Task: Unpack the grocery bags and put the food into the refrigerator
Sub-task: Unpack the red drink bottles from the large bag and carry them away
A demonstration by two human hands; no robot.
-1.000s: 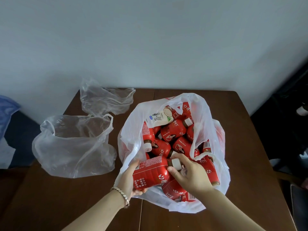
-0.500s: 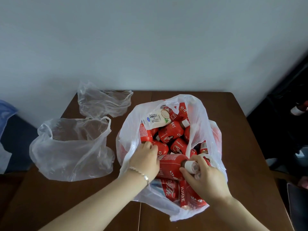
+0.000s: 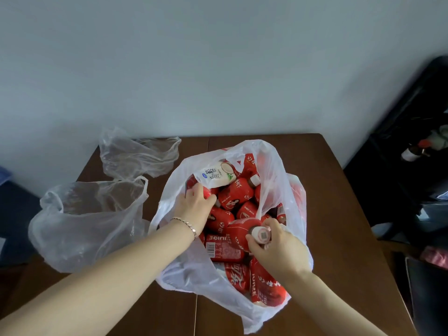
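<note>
A white plastic grocery bag (image 3: 274, 166) stands open on the brown table (image 3: 339, 214), filled with several red juice bottles (image 3: 236, 194) and one white coconut-print pouch (image 3: 217, 177). My right hand (image 3: 276, 248) grips the white cap end of a red bottle (image 3: 238, 230) lying on top of the pile. My left hand (image 3: 194, 207) reaches deep into the bag's left side, and its fingers curl over another red bottle (image 3: 208, 192) just under the pouch.
Two empty clear plastic bags lie on the table's left, a large plastic bag (image 3: 89, 221) in front and a smaller plastic bag (image 3: 138, 154) behind it. A pale wall backs the table. Dark furniture (image 3: 412, 166) with a small bottle stands at the right.
My left hand let go of the red bottle and moved further up into the bag onto another one. My right hand kept the bottle's cap and turned it toward me.
</note>
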